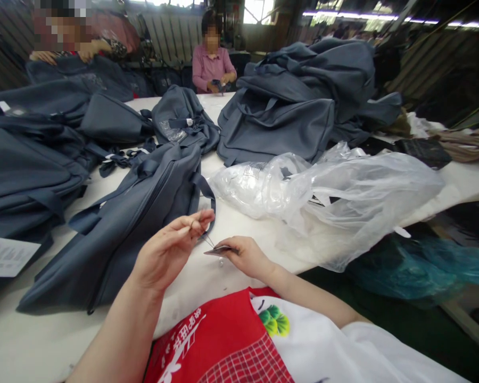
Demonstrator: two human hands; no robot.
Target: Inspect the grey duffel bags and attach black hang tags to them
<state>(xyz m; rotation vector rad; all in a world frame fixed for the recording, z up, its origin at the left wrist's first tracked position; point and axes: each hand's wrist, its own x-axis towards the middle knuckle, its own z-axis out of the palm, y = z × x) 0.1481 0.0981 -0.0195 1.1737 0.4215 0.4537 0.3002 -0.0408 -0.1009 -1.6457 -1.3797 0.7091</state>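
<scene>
Between thumb and fingers my left hand [170, 247] pinches a thin dark string [207, 239], which runs down to a small flat tag [219, 250]. The tag is gripped by my right hand [243, 255], a little to the right and slightly lower. Both hands are above the near edge of the white table [191, 298]. Just behind and left of my left hand lies a dark blue-grey bag [143, 213] with a zipper and a strap loop. Which side of the tag is printed cannot be made out.
More blue-grey bags [275, 127] are piled at the back and left. Clear plastic bags [263, 186] lie right of centre. A printed white sheet [8, 256] is at the left edge. A person in pink [211, 66] works across the table, another person stands back left.
</scene>
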